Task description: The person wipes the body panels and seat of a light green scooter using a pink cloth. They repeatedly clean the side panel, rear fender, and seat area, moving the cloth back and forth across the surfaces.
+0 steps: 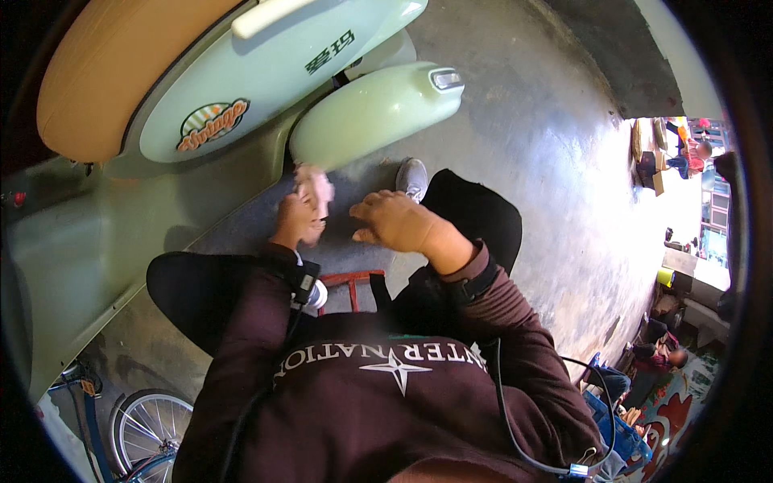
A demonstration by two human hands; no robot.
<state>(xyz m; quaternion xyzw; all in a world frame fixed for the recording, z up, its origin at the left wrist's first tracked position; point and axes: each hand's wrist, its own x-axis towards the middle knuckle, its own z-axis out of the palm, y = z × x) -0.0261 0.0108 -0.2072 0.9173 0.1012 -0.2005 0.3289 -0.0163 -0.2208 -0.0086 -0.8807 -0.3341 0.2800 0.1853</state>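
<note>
My left hand grips a crumpled pale pink cloth, blurred by motion. The cloth is close beneath the lower edge of a pale green scooter fender; whether they touch I cannot tell. To the right, my right hand hovers palm down, with thumb and fingers apart and nothing seen in it. Above both hands is the scooter's light green side panel, which bears a round sticker and dark writing. A reflector or lamp is set at the fender's end.
The scooter's tan seat and footboard fill the left side. Between my legs is a low red-framed stool. A bicycle wheel stands at lower left. Concrete floor extends right, where people appear by a bright opening.
</note>
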